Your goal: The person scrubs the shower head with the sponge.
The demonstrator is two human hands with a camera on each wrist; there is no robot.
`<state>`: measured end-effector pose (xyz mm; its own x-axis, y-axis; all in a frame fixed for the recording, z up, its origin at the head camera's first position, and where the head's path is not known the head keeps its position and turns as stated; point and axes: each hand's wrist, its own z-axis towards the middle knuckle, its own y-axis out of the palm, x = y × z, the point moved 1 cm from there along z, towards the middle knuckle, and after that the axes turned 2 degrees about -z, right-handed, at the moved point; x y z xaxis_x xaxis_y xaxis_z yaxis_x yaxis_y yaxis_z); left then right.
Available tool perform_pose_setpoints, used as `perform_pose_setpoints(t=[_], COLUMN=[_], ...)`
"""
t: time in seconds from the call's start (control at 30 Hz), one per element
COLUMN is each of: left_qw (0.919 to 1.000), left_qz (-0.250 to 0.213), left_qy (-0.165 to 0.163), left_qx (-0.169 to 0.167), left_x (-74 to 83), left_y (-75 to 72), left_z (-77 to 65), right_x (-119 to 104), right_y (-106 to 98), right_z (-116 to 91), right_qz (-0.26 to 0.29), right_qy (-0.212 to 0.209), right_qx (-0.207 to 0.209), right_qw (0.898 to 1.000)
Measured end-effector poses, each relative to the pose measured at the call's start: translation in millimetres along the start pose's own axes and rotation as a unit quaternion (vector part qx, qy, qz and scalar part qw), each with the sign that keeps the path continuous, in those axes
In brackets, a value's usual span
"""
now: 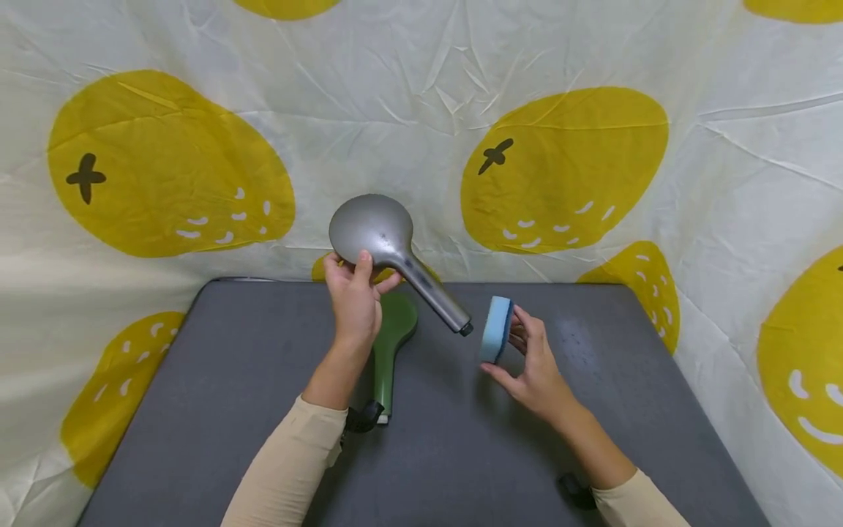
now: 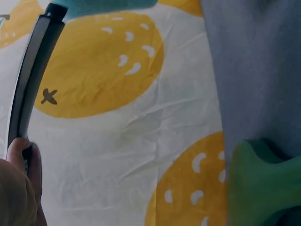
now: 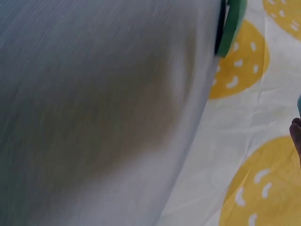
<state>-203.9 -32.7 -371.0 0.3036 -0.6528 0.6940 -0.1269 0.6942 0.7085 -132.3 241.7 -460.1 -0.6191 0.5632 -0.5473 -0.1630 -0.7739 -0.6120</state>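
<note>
Presently, taking the head view as a dial, we locate the grey shower head (image 1: 378, 223) just off centre, raised above the table (image 1: 500, 454), its round end toward 10 o'clock and its handle pointing toward 4–5 o'clock. We support it with the left hand (image 1: 354, 304), the thumb on the near face by the neck and the fingers curled behind. With the right hand (image 1: 536, 373) we hold the sponge (image 1: 495, 329) at 4 o'clock, pinched between the thumb at its lower edge and the fingers at its upper edge and darker side. Its pale face is turned toward the handle tip, near but apart from it. We judge the step to be bringing the two together. For good contact, we keep the grip at the neck firm, leave the handle unobstructed, present the pale face flat and press evenly; a loose hold probably lets the smooth handle rotate. At 7 o'clock, the green shower head (image 1: 396, 318) lies on the table, partly hidden by the left arm. We identify no container in any view, hence no contents to record.
</note>
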Motion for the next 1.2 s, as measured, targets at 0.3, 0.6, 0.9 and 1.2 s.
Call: perform_pose_setpoints(t=[0.3,0.6,0.9,1.2], left_qw=[0.992,0.9726,0.9501,0.9329], left_qz=[0.088,0.146,0.206,0.229], left_qy=[-0.083,-0.163,-0.214,-0.267], left_qx=[-0.036,-0.079,-0.095,-0.079], left_x=[-21.0,-46.8,-80.6,-107.8], left_y=[-4.7,-13.7,-21.6,-27.1], left_z=[-0.2,-2.7,-9.2,-16.4], right_x=[22,37,50,60], right_y=[-40,-69,-85,-91], right_z=[-4,-1,-1,1], right_qz=[-0.085,-0.182,-0.214,-0.227], right_qy=[-0.039,-0.062,-0.056,-0.033], right_qx=[-0.005,-0.03,-0.051,-0.065], right_qw=[0.996,0.981,0.974,0.971])
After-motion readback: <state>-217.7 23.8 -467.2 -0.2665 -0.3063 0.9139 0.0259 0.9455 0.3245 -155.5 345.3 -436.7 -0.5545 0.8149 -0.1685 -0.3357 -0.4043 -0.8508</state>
